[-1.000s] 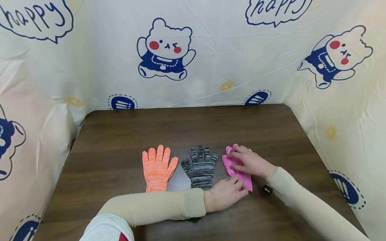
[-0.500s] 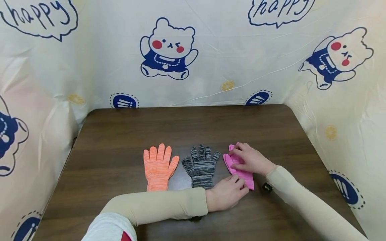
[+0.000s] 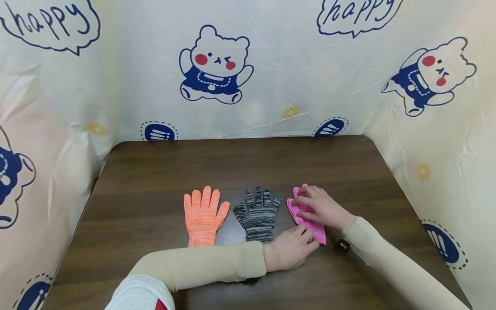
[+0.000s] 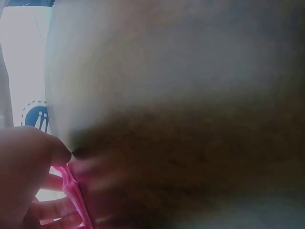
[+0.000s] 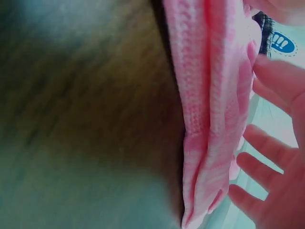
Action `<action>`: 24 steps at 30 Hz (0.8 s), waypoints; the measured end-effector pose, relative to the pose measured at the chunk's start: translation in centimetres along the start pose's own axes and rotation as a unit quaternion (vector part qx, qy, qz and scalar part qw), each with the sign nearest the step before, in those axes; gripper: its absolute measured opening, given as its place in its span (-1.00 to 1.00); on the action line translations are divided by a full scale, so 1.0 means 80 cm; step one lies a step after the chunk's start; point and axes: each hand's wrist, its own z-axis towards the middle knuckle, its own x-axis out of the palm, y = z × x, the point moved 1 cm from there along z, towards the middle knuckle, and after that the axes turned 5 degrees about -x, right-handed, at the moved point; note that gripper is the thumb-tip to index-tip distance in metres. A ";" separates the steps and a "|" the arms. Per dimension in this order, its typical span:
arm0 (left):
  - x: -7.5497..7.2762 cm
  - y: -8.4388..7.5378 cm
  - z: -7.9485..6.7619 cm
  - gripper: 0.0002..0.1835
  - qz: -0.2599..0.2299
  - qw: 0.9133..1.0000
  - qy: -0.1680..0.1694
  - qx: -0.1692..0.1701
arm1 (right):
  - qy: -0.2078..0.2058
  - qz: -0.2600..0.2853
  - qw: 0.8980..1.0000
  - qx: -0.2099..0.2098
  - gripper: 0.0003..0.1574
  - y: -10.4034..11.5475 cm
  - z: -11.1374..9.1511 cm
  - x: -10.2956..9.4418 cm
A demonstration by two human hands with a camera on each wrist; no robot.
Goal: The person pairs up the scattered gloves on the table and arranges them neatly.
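Note:
A pink knitted glove (image 3: 318, 232) lies at a slant on the table, partly covered by both hands. My right hand (image 3: 323, 209) rests over its finger end. In the right wrist view, spread fingertips touch the upper side of the pink glove (image 5: 195, 95), which shows layered edges. My left hand (image 3: 288, 249) reaches across to the cuff end, its fingertips resting on the cuff. In the left wrist view the thumb (image 4: 35, 150) is beside the pink edge and the other fingers lie over it. To the left lie a black-and-grey striped glove (image 3: 258, 217) and an orange glove (image 3: 203, 215), both flat.
The brown wooden table (image 3: 155, 168) has its far edge against a white curtain (image 3: 279, 77) printed with bears. My left sleeve (image 3: 201, 262) passes in front of the cuffs of the orange and striped gloves. More curtain hangs along both sides.
Both hands stay at the pink glove, with barely any shift of the right fingers. The whole head view moves slightly. The gloves keep their places.

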 end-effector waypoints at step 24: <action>0.001 0.002 -0.001 -0.63 0.002 1.000 0.005 0.005 | -0.032 0.009 0.998 0.051 -0.79 0.001 0.036 0.005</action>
